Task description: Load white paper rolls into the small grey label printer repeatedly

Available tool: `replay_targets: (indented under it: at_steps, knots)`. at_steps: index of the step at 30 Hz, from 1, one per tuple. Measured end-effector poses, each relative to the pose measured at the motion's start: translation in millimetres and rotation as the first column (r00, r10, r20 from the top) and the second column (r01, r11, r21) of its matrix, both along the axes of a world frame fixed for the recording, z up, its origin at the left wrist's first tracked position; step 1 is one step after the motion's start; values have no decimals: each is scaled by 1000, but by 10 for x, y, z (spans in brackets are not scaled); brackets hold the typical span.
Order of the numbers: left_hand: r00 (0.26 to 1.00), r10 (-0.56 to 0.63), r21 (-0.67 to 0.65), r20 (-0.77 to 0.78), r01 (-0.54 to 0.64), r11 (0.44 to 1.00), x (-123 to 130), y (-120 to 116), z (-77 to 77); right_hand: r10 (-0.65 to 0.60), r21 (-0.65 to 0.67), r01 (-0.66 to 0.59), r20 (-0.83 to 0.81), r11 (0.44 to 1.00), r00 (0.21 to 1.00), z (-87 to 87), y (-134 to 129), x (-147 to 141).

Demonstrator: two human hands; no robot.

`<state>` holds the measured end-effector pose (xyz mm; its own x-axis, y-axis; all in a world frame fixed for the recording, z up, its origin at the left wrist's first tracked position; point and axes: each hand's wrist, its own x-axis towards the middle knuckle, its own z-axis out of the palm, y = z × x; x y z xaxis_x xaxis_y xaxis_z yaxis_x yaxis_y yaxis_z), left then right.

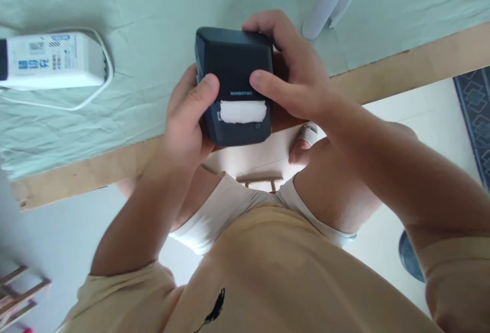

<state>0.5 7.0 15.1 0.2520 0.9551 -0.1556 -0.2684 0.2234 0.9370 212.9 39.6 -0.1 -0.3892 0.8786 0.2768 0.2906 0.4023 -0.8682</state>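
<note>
Between my two hands is a dark label printer (234, 65), held over the near edge of the table. A strip of white paper (243, 111) with an uneven outline lies across its front part, above a small power button. My left hand (189, 106) grips the printer's left side, thumb on top and fingers hidden underneath. From the right, my right hand (293, 70) clasps it with the thumb on the top face and a finger over the far corner. The printer's underside is out of sight.
A pale green cloth (153, 27) covers the table, with a bare wooden edge (92, 167) at the front. To the left lies a white boxy device (57, 60) with a white cable (109, 65). A white roll (323, 4) is at the far right. A wooden stool (23, 292) stands lower left.
</note>
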Motion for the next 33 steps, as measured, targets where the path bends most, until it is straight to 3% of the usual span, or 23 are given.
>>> replay_targets:
  at_steps: [4, 6, 8, 10, 16, 19, 22, 26, 29, 33]
  knots:
    - [991, 102, -52, 86, -98, 994, 72, -92, 21, -2, -17, 3, 20, 1000, 1000, -4, -5, 5]
    - [966, 234, -83, 110, -226, 971, 83, -151, 31, -10, -28, 11, 32, 1000, 999, 22, -21, 6]
    - [989, 135, -139, 64, -126, 982, 56, -177, 54, -17, -43, 18, 32, 999, 999, 41, -42, 8]
    - [993, 115, -234, -26, -118, 965, 17, -146, 87, -23, -69, 25, 20, 997, 1000, 43, -62, 10]
    - [983, 184, -309, 2, -174, 935, 51, 154, 124, -42, -119, 47, 40, 992, 998, 33, -88, 13]
    - [978, 204, -318, 49, -179, 931, 69, 156, 89, -37, -95, 43, 63, 994, 997, 49, -84, 6]
    - [968, 238, -310, 76, -204, 929, 22, 9, 20, -46, -55, 49, 44, 997, 998, 53, -87, 10]
    - [929, 308, -218, 205, -264, 940, -36, -143, -99, -62, 109, 61, 4, 992, 998, 32, -117, 57]
    - [912, 288, -185, 291, -242, 952, -29, -129, -139, -80, 185, 70, 49, 980, 996, 15, -152, 101]
    - [914, 316, -221, 256, -263, 939, 0, -81, -103, -86, 221, 61, 105, 973, 991, -18, -187, 133]
